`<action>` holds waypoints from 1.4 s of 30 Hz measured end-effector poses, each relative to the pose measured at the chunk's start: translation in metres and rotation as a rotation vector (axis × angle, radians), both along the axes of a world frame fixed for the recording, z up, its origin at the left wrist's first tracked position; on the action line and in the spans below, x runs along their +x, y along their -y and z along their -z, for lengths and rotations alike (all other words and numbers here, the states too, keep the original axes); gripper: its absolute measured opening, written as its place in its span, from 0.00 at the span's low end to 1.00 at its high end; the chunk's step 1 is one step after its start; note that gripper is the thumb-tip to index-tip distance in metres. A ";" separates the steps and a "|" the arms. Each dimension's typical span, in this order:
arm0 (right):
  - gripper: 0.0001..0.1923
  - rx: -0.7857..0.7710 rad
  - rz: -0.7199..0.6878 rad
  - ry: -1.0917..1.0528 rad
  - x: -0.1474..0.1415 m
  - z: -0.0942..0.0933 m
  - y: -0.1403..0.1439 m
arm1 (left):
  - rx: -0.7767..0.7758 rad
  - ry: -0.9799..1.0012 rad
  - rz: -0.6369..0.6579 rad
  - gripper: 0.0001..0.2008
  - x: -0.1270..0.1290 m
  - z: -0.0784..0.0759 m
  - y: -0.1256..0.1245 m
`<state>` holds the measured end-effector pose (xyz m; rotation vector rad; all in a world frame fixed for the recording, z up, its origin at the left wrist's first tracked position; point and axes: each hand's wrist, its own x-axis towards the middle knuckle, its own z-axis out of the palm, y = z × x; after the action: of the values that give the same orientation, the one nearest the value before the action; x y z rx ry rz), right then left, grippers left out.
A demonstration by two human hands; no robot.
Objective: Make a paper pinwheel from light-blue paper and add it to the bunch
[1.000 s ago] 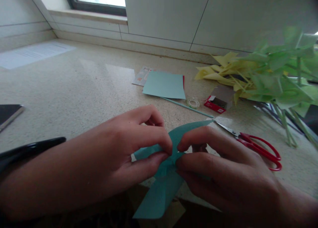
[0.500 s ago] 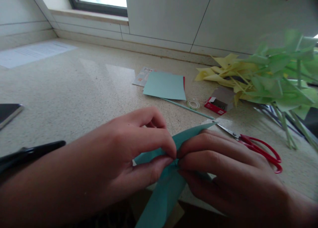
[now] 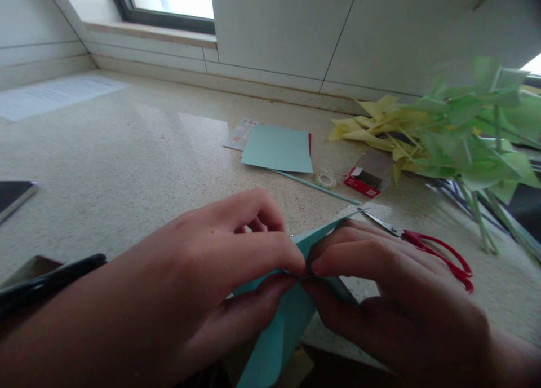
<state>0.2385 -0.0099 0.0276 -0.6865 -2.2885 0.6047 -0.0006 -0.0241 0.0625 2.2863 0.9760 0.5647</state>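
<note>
A teal paper pinwheel, its corners folded toward the middle, is held above the counter's front edge. My left hand pinches its centre between thumb and forefinger. From the other side my right hand grips the same paper close to the centre, fingertips almost meeting the left ones. What lies right under the fingertips is hidden. Just beyond the right hand rest red-handled scissors, partly covered by it.
Farther back lie a light teal paper square, a thin stick, a tape roll and an open red box. Yellow pinwheels and green pinwheels are heaped at right. A printed sheet lies far left.
The right fingers have shifted slightly at the pinwheel's centre, the forefinger lifting and bending more. The paper has tilted a little. The view has moved slightly.
</note>
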 end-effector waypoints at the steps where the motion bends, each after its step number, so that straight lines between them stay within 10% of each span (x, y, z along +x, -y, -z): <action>1: 0.12 -0.012 0.009 -0.013 0.000 0.000 0.001 | 0.019 0.010 -0.015 0.11 -0.001 0.000 0.001; 7: 0.12 -0.087 0.142 -0.075 0.000 0.000 0.000 | 0.169 0.255 -0.297 0.34 -0.008 0.021 -0.006; 10: 0.11 -0.145 0.215 -0.113 0.000 0.003 -0.004 | -0.060 0.416 -0.415 0.45 -0.008 0.041 -0.009; 20: 0.07 -0.269 0.265 -0.170 -0.005 0.007 -0.012 | -0.737 0.674 -0.171 0.13 0.017 0.044 -0.007; 42: 0.08 -0.093 0.311 -0.141 -0.009 0.001 -0.006 | -0.455 0.598 -0.217 0.12 0.017 0.050 0.003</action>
<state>0.2291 -0.0037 0.0264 -0.9891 -1.9817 0.5925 0.0165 -0.0273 0.0125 1.4897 0.9276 0.9383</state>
